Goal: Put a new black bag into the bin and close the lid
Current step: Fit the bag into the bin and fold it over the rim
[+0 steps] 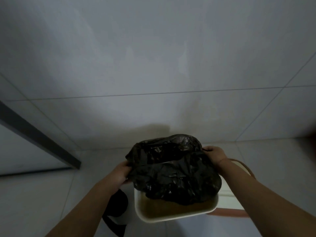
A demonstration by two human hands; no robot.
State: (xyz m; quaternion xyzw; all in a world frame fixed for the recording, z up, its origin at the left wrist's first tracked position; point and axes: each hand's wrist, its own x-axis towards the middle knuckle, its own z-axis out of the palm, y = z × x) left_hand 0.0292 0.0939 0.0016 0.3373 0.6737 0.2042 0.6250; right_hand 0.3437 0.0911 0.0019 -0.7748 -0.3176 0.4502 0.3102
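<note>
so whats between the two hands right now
The black bag, bunched and stretched from left hand to right hand above the bin, in the head view.

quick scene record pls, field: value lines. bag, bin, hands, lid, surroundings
bag: black bag, crumpled, spread over the bin's far side, not yet pushed in
bin: pale bin, top open, near rim uncovered, brownish inside showing
left hand: left hand gripping the bag's left edge
right hand: right hand gripping the bag's right edge
lid: cannot tell; a pale part with a brown edge sits right of the bin, possibly the lid
surroundings: tiled wall, pale floor, dark item on the floor left of the bin
</note>
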